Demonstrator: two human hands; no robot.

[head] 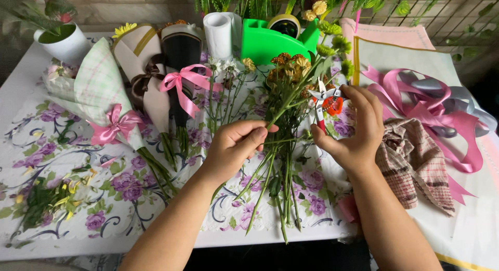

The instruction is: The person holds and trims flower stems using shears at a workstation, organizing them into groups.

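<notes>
My left hand (236,146) pinches a green flower stem (291,97) that rises toward orange and yellow blooms (291,63). My right hand (353,128) grips red-handled pruning shears (327,102), blades pointing up beside that stem. More loose stems (278,193) lie fanned out under both hands on the floral tablecloth (104,198).
Three wrapped bouquets with ribbon bows (140,89) lie at the left. A green tape dispenser (273,40) and a white paper roll (221,34) stand at the back. Pink and grey ribbons (442,115), a checked cloth (416,162) and wrapping sheets are at the right. Cut scraps (47,198) lie front left.
</notes>
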